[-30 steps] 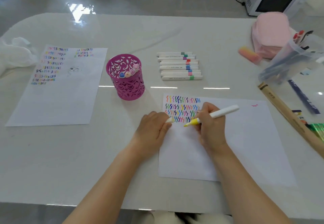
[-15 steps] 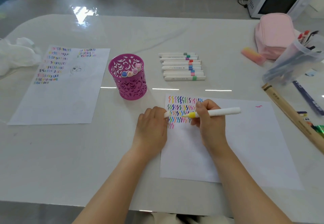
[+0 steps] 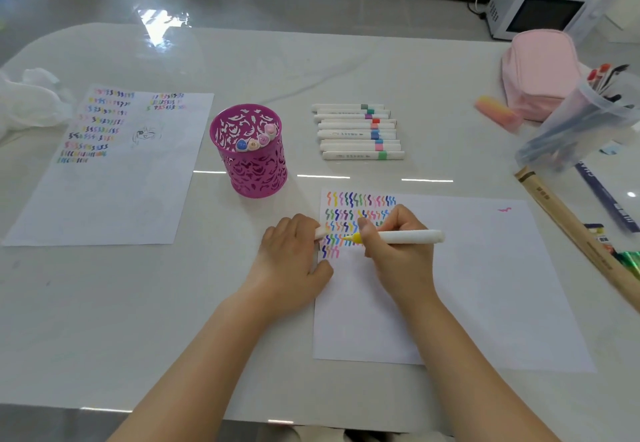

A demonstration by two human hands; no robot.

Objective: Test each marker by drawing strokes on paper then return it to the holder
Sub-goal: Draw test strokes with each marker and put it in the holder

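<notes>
One light stroke suffices: my right grip (image 3: 398, 256) pinches the marker (image 3: 407, 236), my left grip (image 3: 291, 258), holding its cap (image 3: 321, 232), steadies the paper (image 3: 485, 285).

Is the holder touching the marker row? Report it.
Apart. The head view shows a strip of bare table between the holder and the marker row.

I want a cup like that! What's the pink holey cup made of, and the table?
The magenta pen holder looks like thin painted metal, maybe plastic: its wall is cut through in a leafy pattern. The table looks like polished stone or a stone-look top: pale, faintly veined, mirroring bright light.
</notes>
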